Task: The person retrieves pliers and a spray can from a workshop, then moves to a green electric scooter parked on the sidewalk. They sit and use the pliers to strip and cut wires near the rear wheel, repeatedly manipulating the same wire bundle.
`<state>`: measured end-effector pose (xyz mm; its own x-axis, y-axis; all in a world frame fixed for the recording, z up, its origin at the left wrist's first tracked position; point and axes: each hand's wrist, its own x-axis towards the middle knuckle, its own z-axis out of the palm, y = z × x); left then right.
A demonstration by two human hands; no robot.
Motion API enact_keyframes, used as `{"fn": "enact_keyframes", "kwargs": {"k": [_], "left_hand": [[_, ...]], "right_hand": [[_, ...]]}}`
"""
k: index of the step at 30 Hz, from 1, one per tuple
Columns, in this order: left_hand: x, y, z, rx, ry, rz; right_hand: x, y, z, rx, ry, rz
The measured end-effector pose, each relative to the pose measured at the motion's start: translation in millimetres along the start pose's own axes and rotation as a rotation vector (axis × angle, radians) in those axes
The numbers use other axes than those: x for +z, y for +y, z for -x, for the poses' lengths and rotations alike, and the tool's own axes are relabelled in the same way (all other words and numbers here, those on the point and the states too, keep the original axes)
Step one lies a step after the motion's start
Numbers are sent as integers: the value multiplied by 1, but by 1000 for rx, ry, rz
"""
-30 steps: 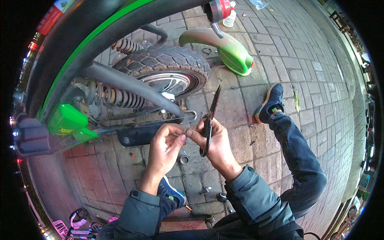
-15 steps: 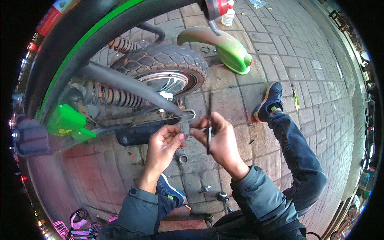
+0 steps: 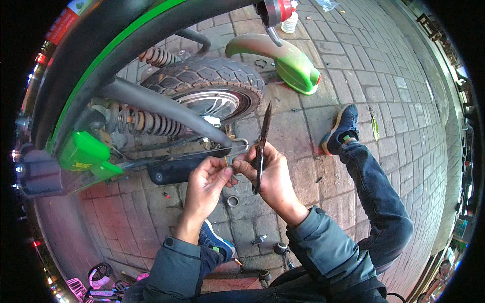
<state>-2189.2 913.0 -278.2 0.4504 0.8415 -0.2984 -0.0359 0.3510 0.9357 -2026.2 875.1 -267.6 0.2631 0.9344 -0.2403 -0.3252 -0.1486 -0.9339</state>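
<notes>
My right hand (image 3: pixel 274 178) holds a pair of dark scissors (image 3: pixel 264 132) in the palm, blades pointing away from me. Its thumb and index finger come together with the fingertips of my left hand (image 3: pixel 206 184). My left hand is closed in a pinch on a thin wire (image 3: pixel 226 160); a small greyish piece between the fingertips is mostly hidden. Both hands are just in front of the grey tube end and metal hook beside the rear wheel (image 3: pixel 202 83) of a black and green two-wheeler.
A green fender (image 3: pixel 295 70) lies on the paving beyond the wheel, with a white spray bottle (image 3: pixel 289 20) behind it. Below my hands lie a metal ring (image 3: pixel 232 201) and a ratchet-like tool (image 3: pixel 281 248). Coil springs (image 3: pixel 146 122) flank the wheel.
The scissors have swung in my right hand, and their blades now show clearly. The grey piece between my fingertips is less visible, and the hands have drawn slightly closer together.
</notes>
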Motion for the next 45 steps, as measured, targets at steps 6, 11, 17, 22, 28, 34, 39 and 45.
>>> {"fn": "enact_keyframes", "kwargs": {"k": [6, 11, 17, 22, 28, 34, 39, 45], "left_hand": [[6, 6, 3, 8, 52, -48], [11, 8, 5, 47, 52, -174], [17, 8, 9, 77, 214, -421], [22, 3, 6, 170, 264, -298], [21, 5, 9, 163, 286, -406], [22, 8, 9, 185, 257, -482], [22, 12, 10, 185, 225, -544], [16, 30, 8, 181, -18, -563]], "right_hand": [[-1, 1, 4, 64, 16, -4], [1, 7, 8, 127, 64, -141], [-20, 4, 32, 96, 158, 551], [-24, 6, 59, 127, -19, 869], [-18, 7, 62, 75, -49, 963], [-21, 7, 61, 38, -73, 959], [-21, 7, 61, 89, -64, 940], [-25, 4, 60, 52, -61, 1001]]}}
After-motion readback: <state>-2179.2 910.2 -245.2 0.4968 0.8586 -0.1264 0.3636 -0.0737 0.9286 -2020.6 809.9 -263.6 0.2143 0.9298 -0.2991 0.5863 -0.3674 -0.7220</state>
